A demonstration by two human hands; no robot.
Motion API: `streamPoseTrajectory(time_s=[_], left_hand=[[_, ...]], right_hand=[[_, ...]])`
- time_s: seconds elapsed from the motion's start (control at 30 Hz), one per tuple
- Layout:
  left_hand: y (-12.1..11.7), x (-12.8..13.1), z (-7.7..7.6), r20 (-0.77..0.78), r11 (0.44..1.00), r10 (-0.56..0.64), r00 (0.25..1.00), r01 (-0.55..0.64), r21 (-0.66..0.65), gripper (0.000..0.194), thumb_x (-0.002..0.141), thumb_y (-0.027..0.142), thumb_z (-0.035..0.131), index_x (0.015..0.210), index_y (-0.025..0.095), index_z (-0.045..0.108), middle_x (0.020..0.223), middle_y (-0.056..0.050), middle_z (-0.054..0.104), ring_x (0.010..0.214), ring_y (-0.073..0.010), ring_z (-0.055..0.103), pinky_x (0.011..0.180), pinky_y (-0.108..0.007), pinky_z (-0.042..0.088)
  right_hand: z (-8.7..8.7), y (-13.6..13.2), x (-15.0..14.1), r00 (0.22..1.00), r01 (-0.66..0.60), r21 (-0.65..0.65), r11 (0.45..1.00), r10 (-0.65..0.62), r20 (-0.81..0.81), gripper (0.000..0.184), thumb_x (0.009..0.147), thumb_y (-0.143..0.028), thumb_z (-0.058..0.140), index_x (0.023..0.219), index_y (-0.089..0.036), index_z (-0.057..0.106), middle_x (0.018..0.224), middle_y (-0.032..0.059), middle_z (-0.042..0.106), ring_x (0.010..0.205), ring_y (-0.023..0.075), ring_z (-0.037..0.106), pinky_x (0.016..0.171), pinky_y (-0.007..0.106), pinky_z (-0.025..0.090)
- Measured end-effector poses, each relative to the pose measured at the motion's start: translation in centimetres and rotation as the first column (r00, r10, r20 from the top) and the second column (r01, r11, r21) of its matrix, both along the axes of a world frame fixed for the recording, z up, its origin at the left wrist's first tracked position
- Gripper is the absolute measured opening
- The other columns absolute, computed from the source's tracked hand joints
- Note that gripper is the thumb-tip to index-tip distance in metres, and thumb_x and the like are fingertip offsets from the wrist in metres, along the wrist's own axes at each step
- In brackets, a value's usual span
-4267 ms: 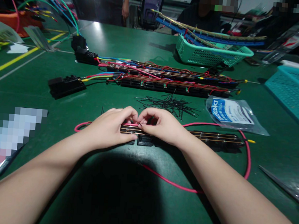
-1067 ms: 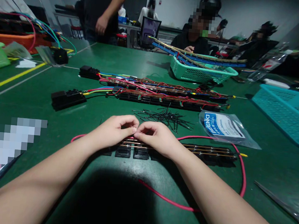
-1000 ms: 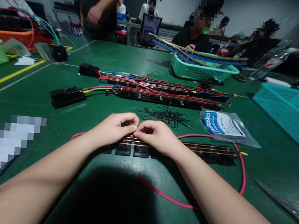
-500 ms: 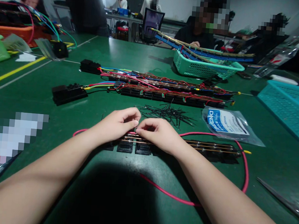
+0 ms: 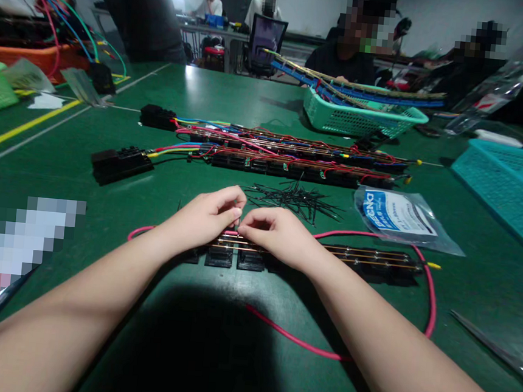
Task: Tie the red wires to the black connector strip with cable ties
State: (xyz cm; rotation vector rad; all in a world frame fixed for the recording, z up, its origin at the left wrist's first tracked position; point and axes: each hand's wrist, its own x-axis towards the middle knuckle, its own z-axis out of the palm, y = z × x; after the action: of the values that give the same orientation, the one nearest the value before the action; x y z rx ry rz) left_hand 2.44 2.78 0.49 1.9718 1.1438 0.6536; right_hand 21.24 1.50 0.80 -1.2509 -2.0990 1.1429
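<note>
A long black strip of connector blocks with brass rails [image 5: 366, 260] lies across the green table in front of me. A pink wire [image 5: 429, 296] runs along it and loops back toward me. My left hand [image 5: 199, 221] and my right hand [image 5: 276, 237] rest on the strip's left part, fingertips pinched together at one spot above it. What the fingertips pinch is too small to make out. A loose pile of black cable ties [image 5: 295, 199] lies just beyond my hands.
Two wired strips [image 5: 292, 156] with coloured leads and black plugs [image 5: 118, 162] lie farther back. A plastic bag [image 5: 397, 214] sits right of the ties. Green basket [image 5: 360, 116] and teal basket [image 5: 505, 181] stand at the back right. Other people work beyond the table.
My hands have stayed pinched at the same spot on the strip. My head lifted, so more of the room shows. A standing person at the back left moved leftward.
</note>
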Motion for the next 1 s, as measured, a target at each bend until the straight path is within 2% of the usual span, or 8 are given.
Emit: streamPoseTrajectory(time_s=[0.27, 0.6, 1.0], left_hand=[[-0.3, 0.3, 0.2, -0.026, 0.999, 0.031, 0.999, -0.031, 0.016, 0.007, 0.087, 0.028, 0.045, 0.087, 0.022, 0.047, 0.070, 0.005, 0.058, 0.066, -0.0124, 0.053, 0.064, -0.024, 0.039], [-0.7, 0.5, 0.6, -0.066, 0.998, 0.055, 0.996, -0.052, 0.043, 0.006, 0.087, 0.026, 0.045, 0.088, 0.022, 0.048, 0.064, 0.007, 0.058, 0.060, -0.0109, 0.052, 0.059, -0.022, 0.038], [-1.0, 0.5, 0.8, -0.090, 0.995, 0.071, 0.993, -0.064, 0.081, 0.006, 0.088, 0.026, 0.045, 0.087, 0.022, 0.049, 0.063, 0.007, 0.058, 0.057, -0.0102, 0.051, 0.057, -0.020, 0.036]], right_hand=[[0.2, -0.1, 0.0, 1.000, -0.031, 0.000, 1.000, 0.031, -0.004, 0.014, 0.081, -0.023, 0.056, 0.074, -0.015, 0.065, 0.064, -0.0025, 0.058, 0.060, 0.0084, 0.049, 0.059, 0.021, 0.036], [0.4, -0.4, -0.3, 1.000, 0.024, 0.062, 0.998, -0.024, -0.009, 0.008, 0.077, -0.018, 0.057, 0.072, -0.014, 0.062, 0.066, -0.0021, 0.060, 0.060, 0.0078, 0.051, 0.062, 0.021, 0.040], [0.1, -0.2, 0.1, 0.995, -0.001, 0.014, 1.000, 0.002, -0.096, 0.010, 0.075, -0.016, 0.056, 0.076, -0.014, 0.066, 0.067, -0.0015, 0.060, 0.062, 0.0085, 0.051, 0.061, 0.020, 0.040]])
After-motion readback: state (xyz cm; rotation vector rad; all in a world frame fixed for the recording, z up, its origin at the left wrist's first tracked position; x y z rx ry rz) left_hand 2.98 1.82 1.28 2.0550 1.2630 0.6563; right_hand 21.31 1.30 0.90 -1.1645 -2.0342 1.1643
